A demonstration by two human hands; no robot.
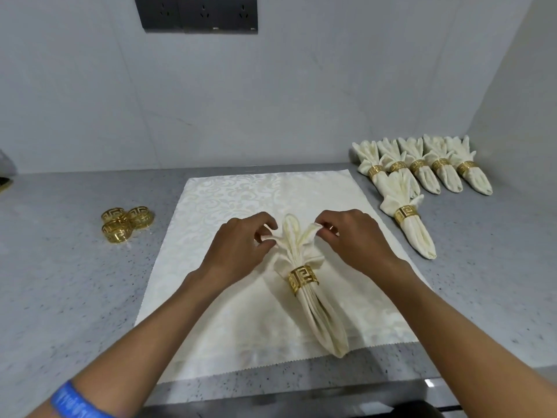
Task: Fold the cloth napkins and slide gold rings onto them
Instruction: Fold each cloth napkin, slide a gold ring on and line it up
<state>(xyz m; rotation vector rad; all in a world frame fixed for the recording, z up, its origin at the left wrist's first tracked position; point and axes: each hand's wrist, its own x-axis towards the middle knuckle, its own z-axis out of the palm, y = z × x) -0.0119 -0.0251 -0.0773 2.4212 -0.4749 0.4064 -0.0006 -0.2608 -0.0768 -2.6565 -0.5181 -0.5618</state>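
Nearest, a blue wristband [77, 401] circles the left forearm at the bottom edge of the view, and both bare arms reach forward over a grey speckled countertop [60, 297]. Spread flat on that counter lies a cream damask napkin [217, 312] with a pinked near edge. On top of it rests a folded napkin [319, 315], its narrow tail pointing toward the person and slightly right. A gold ring [303, 279] with a cut-out key pattern sits around its waist, just below the fanned top.

The left hand [241, 248] has its fingers curled, and thumb and fingertips pinch the left petal of the fan. The right hand [349, 236] is curled likewise, pinching the right petal between thumb and forefinger (the middle petal stands free between the two hands). Neither hand touches the ring.

To the left, well apart from the flat napkin, three loose gold rings [126, 223] sit clustered, touching one another. To the right, a finished napkin [414, 227] with its own ring lies just beside the flat cloth's edge. Behind it, a row of five ringed napkins [428, 170] lies side by side near the grey wall [271, 101]. High on that wall is a dark panel of power sockets [200, 13].
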